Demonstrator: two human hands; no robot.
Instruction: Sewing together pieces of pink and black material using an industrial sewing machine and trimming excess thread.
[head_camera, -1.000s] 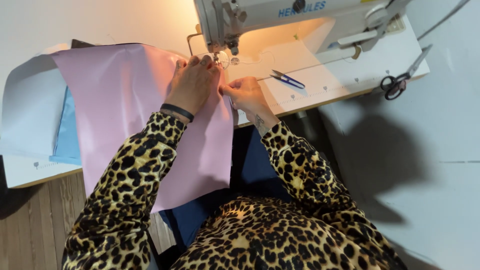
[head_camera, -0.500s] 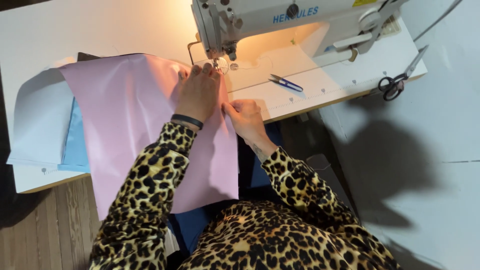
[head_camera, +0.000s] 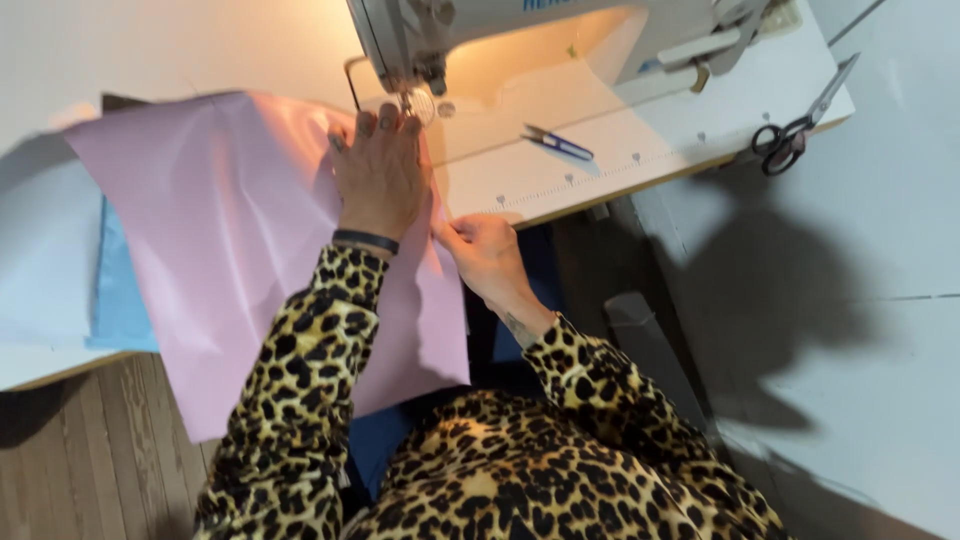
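Left hand (head_camera: 380, 175) spread flat on sheet of pale pink fabric (head_camera: 230, 230) on worktop, needle at 12 o'clock just beyond fingertips; right hand (head_camera: 485, 255) at 4 o'clock pinching fabric's edge.

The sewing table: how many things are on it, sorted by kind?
Sewing machine: 1
Fabric pieces: 2, the pink fabric under the left hand and pinched at its edge by the right hand, and a light blue fabric
Cutting tools: 2, black scissors and small blue snips
Total: 5
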